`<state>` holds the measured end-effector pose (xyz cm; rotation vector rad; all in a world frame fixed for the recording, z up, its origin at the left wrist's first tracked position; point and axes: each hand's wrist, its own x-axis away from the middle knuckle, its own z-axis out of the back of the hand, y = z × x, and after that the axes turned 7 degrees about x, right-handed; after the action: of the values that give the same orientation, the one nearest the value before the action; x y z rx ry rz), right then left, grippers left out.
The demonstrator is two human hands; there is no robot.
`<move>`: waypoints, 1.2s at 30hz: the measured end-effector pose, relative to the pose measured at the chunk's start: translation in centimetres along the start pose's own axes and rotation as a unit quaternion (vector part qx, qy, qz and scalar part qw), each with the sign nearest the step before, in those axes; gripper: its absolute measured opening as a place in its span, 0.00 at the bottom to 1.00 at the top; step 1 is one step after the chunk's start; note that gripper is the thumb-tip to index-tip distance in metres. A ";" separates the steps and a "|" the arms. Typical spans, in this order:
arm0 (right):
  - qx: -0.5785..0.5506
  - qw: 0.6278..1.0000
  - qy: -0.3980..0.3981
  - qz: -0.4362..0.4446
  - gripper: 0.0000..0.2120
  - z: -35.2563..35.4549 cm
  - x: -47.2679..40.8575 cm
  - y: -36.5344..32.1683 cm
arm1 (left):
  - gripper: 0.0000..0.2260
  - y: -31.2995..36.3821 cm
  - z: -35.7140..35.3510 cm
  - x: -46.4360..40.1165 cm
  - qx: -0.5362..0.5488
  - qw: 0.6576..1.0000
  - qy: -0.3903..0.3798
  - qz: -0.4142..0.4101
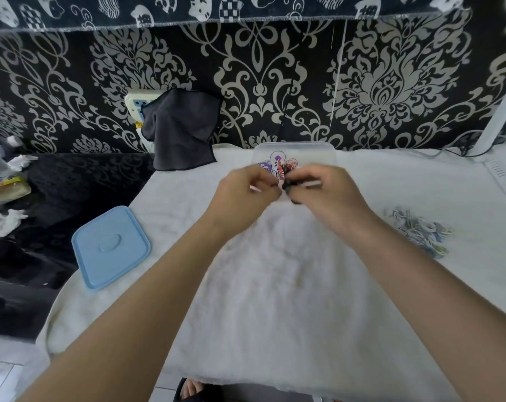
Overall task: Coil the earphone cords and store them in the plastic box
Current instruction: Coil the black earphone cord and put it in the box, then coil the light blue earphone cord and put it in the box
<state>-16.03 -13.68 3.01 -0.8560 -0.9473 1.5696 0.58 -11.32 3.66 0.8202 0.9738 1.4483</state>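
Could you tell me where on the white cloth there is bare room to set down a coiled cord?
Bare cloth lies between the blue lid and the loose cords, nearer than both hands. It is crowded at the box, where left hand and right hand work.

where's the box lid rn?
Head view: the blue lid lies flat on the white cloth near the table's left edge, left of the left forearm, well apart from the clear plastic box at the far side.
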 end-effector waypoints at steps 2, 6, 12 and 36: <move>0.033 0.998 0.034 0.032 0.10 0.9 -2.2 -1.5 | 0.04 2.1 -0.1 -2.6 -0.042 0.998 0.014 -0.047; 0.167 0.984 0.054 0.009 0.13 1.5 -7.1 -2.5 | 0.06 3.6 -0.6 -7.6 -0.170 0.983 0.029 -0.057; 0.416 0.893 -0.165 -0.045 0.15 -0.4 -10.2 0.0 | 0.08 -0.9 -2.8 -10.0 -0.392 0.919 -0.036 0.026; 0.521 0.825 -0.071 -0.208 0.26 5.9 5.2 4.7 | 0.18 -3.1 -5.2 6.2 -0.299 0.951 -0.075 0.007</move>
<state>-24.20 -10.03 1.04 0.2411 -0.2144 1.4611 -3.51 -5.70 -1.60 0.4751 0.3719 1.5505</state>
